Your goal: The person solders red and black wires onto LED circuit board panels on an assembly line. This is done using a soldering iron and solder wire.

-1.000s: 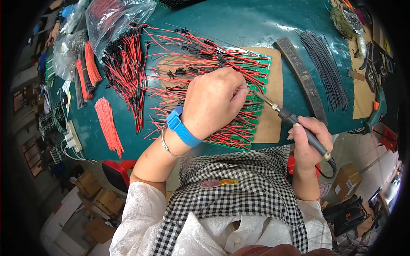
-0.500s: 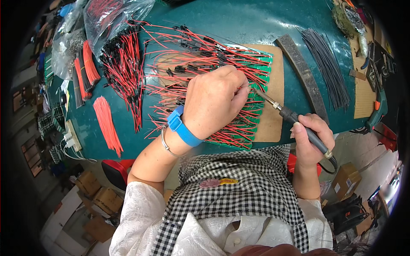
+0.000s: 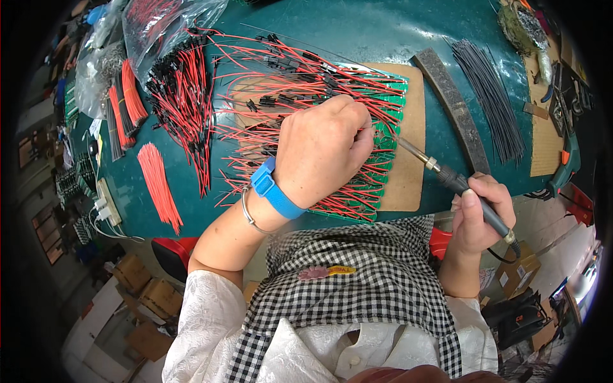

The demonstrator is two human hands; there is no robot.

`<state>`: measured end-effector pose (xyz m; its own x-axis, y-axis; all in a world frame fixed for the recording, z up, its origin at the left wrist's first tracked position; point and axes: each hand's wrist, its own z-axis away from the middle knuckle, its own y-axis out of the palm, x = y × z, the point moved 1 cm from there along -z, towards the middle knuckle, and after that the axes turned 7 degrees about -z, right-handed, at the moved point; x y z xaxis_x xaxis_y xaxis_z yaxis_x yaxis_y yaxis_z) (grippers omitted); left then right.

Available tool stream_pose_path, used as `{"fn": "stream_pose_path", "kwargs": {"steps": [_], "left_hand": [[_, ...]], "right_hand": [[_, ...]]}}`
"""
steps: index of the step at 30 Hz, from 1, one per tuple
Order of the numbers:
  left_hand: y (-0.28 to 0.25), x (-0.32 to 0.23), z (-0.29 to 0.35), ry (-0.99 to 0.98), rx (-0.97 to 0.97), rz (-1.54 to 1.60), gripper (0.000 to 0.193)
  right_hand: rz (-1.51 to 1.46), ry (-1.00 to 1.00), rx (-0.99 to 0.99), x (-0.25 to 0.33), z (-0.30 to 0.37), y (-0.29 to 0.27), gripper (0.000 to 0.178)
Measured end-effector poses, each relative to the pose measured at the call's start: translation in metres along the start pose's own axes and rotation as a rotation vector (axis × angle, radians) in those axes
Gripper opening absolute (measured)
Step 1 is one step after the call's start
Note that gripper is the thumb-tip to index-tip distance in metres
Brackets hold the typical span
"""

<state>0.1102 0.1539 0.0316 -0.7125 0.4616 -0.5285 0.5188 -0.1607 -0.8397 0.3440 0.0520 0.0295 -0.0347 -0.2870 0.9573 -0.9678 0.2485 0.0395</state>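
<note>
A soldering iron [image 3: 452, 180] with a dark handle and metal barrel is gripped in my right hand [image 3: 474, 223]. Its tip points left, near the edge of a green circuit board panel [image 3: 397, 107]. Over that panel my left hand [image 3: 325, 143] is closed in a pinch, back of the hand upward; its fingertips and whatever they hold are hidden. Many red and black wires [image 3: 255, 152] with black connectors fan out leftward from the panel. Beneath the panel lies a brown backing board [image 3: 410, 166].
Left of the panel lie a heap of red-black connector wires [image 3: 191, 102] and a bundle of red wires [image 3: 159, 185]. A plastic bag [image 3: 169, 25] stands behind them. To the right are a dark grey bar [image 3: 453, 108] and black wires [image 3: 488, 99]. A power strip [image 3: 108, 203] sits at the left edge.
My right hand has drawn the soldering iron right and slightly down, so its tip is farther from my left fingertips. My left hand has stayed nearly still over the panel.
</note>
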Motion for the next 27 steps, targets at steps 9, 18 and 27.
{"fn": "stream_pose_path", "kwargs": {"steps": [9, 18, 27], "left_hand": [[0.000, 0.001, -0.002, -0.010, 0.013, 0.028, 0.009], [0.000, 0.002, -0.001, -0.015, 0.003, 0.032, 0.009], [-0.011, -0.006, -0.001, 0.052, -0.030, -0.068, 0.009]], "right_hand": [[0.026, 0.028, 0.064, -0.004, -0.009, 0.004, 0.014], [0.097, 0.064, 0.061, -0.002, -0.014, 0.010, 0.013], [-0.173, -0.018, -0.155, 0.010, -0.014, -0.027, 0.019]]}}
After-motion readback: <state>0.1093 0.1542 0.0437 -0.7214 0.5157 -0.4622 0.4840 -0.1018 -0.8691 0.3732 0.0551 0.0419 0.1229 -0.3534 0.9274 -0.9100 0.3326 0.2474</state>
